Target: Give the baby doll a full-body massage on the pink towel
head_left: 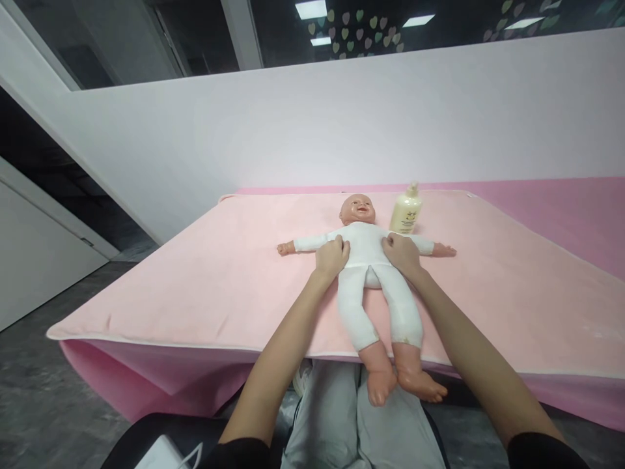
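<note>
A baby doll (362, 244) with a white cloth body lies on its back, head toward the wall and arms stretched out sideways. Its feet hang over the near edge of the table. My left hand (333, 256) is closed at the left side of the doll's torso, just under the armpit. On the opposite side, my right hand (402, 253) is closed against the torso in the same way. Both hands have their fingers curled in, with the fingertips partly hidden. A pale yellow pump bottle (406, 210) stands beside the doll's head, beyond my right hand.
A light pink blanket (234, 273) covers the table over a darker pink cloth (161, 374). Behind it rises a white wall (303, 130) with windows above. My legs are under the near edge. A white device (163, 454) with a cable lies at the lower left.
</note>
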The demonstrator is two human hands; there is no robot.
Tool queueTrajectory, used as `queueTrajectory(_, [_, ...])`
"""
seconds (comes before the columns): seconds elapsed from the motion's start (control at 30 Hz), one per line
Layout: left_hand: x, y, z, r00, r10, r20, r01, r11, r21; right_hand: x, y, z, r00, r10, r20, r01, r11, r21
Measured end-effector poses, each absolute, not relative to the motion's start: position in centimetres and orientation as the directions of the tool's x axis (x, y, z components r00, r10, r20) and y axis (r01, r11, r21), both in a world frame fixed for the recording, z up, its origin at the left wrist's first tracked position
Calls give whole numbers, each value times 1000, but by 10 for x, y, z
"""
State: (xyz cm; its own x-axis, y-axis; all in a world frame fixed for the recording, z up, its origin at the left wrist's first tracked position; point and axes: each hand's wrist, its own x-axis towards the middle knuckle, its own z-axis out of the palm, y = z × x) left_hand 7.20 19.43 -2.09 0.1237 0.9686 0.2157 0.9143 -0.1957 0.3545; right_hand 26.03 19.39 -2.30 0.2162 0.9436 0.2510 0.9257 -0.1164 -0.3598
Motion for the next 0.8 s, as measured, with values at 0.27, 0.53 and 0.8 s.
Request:
queueTrajectory(0.27, [68, 197, -19, 37, 988, 149, 947, -82, 309, 263, 192, -17, 235, 963, 133, 915, -173, -366])
queueTrajectory(0.53, [68, 194, -19, 122, 975, 184, 946, -170, 275, 265, 194, -20, 228, 965, 131, 917, -168, -362])
queueTrajectory(0.8, [69, 193, -19, 130, 974, 184, 946, -177, 273, 265, 194, -20, 222, 966, 130, 915, -161, -369])
